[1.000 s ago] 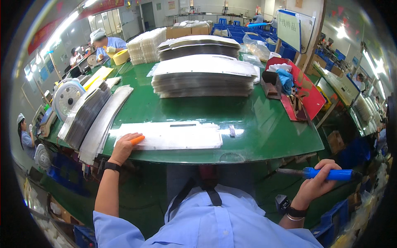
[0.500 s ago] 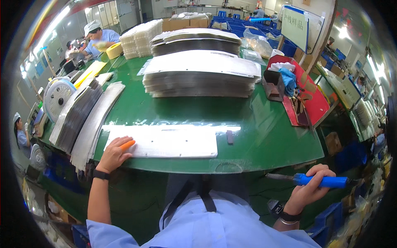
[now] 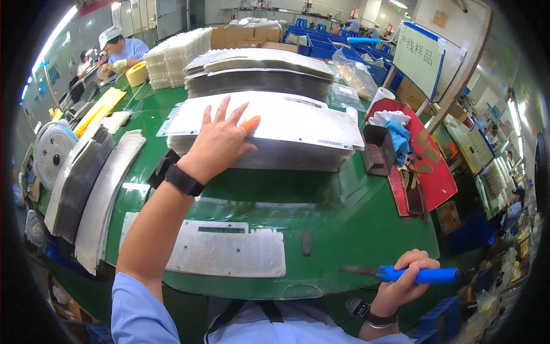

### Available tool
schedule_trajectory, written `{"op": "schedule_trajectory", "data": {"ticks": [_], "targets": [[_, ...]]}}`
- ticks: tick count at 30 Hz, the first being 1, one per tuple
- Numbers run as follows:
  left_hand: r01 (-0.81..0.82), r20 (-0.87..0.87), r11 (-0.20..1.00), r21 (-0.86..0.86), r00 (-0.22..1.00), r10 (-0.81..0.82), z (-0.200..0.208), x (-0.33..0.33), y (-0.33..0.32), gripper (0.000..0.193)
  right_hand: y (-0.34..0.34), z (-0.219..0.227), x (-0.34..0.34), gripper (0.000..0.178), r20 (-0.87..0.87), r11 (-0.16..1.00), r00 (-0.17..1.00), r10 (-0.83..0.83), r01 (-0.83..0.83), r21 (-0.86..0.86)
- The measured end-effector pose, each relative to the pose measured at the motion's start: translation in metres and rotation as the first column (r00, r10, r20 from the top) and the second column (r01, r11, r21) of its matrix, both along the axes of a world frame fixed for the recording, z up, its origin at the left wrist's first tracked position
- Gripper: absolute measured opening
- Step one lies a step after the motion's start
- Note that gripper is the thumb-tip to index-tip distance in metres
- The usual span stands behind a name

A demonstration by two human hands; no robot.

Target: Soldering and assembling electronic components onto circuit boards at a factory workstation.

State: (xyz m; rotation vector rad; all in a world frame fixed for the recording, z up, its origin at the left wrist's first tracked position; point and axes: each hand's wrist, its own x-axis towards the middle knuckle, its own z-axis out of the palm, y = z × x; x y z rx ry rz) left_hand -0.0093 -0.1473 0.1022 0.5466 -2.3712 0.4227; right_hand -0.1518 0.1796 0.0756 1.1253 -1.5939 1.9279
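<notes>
My left hand (image 3: 220,137) lies with fingers spread on the top white sheet (image 3: 286,117) of the nearer stack. An orange sleeve covers one of its fingertips. Below my left forearm, a single pale sheet (image 3: 223,252) with a long slot and small holes rests flat near the table's front edge, partly hidden by the arm. To its right is a small dark grey strip (image 3: 306,243). At the lower right, my right hand (image 3: 404,278) is closed round a blue-handled tool (image 3: 424,275). The tool's narrow grey blade points left, over the table's front edge.
Another sheet stack (image 3: 258,86) stands behind. More sheets (image 3: 109,200) and a white fan (image 3: 54,149) line the left side of the green table (image 3: 338,212). A red tray (image 3: 441,178) and a metal box (image 3: 378,150) are at right. A co-worker (image 3: 126,50) sits far left.
My left hand has gone from the single sheet forward onto the nearer stack, fingers now spread. My right hand keeps hold of the blue-handled tool. The view has shifted.
</notes>
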Motion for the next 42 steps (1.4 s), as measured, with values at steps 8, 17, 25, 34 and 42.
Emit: {"op": "schedule_trajectory", "data": {"ticks": [8, 17, 25, 34, 42], "targets": [[0.106, -0.095, 0.993, 0.045, 0.99, -0.101, -0.002, 0.019, 0.0, 0.017, -0.02, -0.012, -0.024, 0.02, -0.007, 0.997, 1.0, -0.014, 0.015, 0.082], [0.084, 0.224, 0.967, 0.242, 0.964, -0.14, -0.064, 0.115, 0.132, 0.017, -0.035, -0.009, -0.041, 0.019, -0.066, 0.971, 0.974, -0.218, 0.223, 0.083], [-0.079, 0.27, 0.878, 0.472, 0.961, -0.059, -0.104, 0.13, 0.163, 0.061, -0.076, -0.009, -0.012, 0.027, -0.083, 0.991, 0.996, 0.045, -0.034, 0.129], [-0.099, 0.318, 0.843, 0.529, 0.944, -0.088, -0.111, 0.136, 0.162, 0.069, -0.095, -0.017, -0.003, 0.024, -0.035, 0.965, 0.991, 0.13, -0.118, 0.234], [-0.091, 0.314, 0.848, 0.522, 0.945, -0.092, -0.107, 0.137, 0.16, 0.069, -0.101, -0.019, 0.001, 0.024, -0.047, 0.943, 0.985, 0.166, -0.145, 0.3]]}}
